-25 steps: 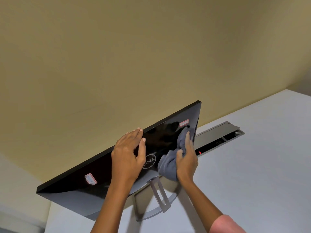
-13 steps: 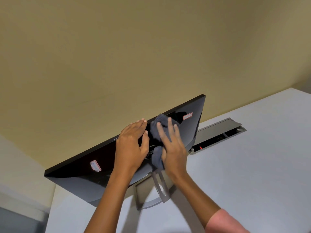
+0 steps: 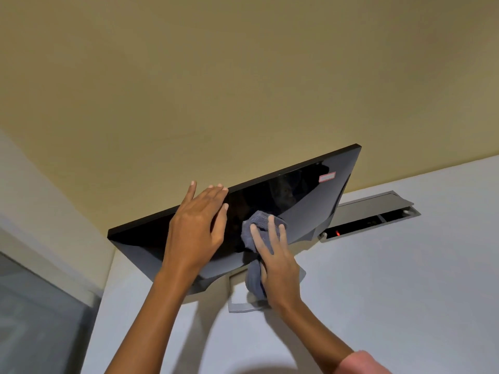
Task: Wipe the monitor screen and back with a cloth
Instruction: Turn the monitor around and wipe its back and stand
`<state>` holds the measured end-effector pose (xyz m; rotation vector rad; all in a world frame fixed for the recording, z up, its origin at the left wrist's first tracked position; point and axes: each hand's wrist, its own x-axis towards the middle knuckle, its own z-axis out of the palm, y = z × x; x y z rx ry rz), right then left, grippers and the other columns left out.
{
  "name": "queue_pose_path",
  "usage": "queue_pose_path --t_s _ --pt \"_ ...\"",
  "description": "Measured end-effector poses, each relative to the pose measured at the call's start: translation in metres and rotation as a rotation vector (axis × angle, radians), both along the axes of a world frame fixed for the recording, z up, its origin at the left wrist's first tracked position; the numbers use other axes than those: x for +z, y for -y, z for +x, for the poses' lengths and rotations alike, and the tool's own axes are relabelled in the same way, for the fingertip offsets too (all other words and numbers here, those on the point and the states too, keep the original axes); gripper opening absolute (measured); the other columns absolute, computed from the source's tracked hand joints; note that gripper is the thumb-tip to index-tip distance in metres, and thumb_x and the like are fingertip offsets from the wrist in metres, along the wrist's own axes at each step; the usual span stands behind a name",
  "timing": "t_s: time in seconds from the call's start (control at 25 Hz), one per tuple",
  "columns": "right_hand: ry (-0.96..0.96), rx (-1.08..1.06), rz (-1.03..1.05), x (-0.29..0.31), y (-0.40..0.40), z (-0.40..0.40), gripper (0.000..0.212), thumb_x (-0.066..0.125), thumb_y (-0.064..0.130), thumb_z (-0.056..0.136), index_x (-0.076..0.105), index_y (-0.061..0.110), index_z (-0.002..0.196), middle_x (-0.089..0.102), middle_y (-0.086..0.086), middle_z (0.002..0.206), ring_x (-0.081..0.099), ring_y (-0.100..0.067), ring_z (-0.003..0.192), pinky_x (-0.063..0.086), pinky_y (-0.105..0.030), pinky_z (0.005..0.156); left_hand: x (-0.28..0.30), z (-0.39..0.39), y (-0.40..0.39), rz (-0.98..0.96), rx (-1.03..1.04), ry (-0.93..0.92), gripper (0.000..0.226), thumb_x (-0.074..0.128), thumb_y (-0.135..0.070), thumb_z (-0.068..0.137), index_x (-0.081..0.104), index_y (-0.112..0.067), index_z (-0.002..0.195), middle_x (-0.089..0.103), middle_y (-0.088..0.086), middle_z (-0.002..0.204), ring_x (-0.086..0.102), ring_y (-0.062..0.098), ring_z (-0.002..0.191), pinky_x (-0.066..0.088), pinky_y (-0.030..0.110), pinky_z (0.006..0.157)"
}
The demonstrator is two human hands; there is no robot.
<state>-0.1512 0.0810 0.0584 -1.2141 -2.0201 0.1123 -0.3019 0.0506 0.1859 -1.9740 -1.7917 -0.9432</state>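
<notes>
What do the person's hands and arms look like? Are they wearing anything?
Both hands are bare, with no gloves, rings or watch showing. The left hand and its forearm are uncovered. The right hand has a bare forearm too, ending in a pink sleeve at the picture's bottom edge. Fingernails are short.

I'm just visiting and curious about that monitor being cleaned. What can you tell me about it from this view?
The monitor shows its glossy black back, with a matte grey lower section and a small red-edged sticker near one upper corner. It stands on the white desk on a silver stand, close to the beige wall. The left hand lies flat on the back, fingers over the top edge. The right hand presses a grey cloth against its middle. The screen side is out of view.
</notes>
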Motion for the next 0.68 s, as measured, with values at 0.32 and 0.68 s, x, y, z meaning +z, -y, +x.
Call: queue_pose_path --t_s 0.32,0.68 --pt "-0.053 -0.134 0.174 0.069 -0.049 0.014 0.097 0.054 -0.023 0.067 0.034 0.032 0.145 0.026 -0.005 0.156 0.027 -0.031 0.141 0.052 -0.033 0.06 0.002 -0.038 0.043 -0.002 0.167 0.009 0.042 0.042 -0.033 0.093 0.063 -0.011 0.122 0.062 0.006 0.126 0.051 0.014 0.123 0.028 0.033 0.112" --pt "0.397 0.167 0.346 0.014 -0.015 0.011 0.075 0.063 -0.009 0.074 0.048 0.027 0.138 0.037 -0.009 0.15 0.034 -0.041 0.136 0.051 -0.037 0.063 -0.001 -0.057 0.059 0.03 0.189 0.096 0.041 0.041 -0.032 0.095 0.063 -0.01 0.122 0.062 0.006 0.126 0.05 0.017 0.125 0.026 0.036 0.114"
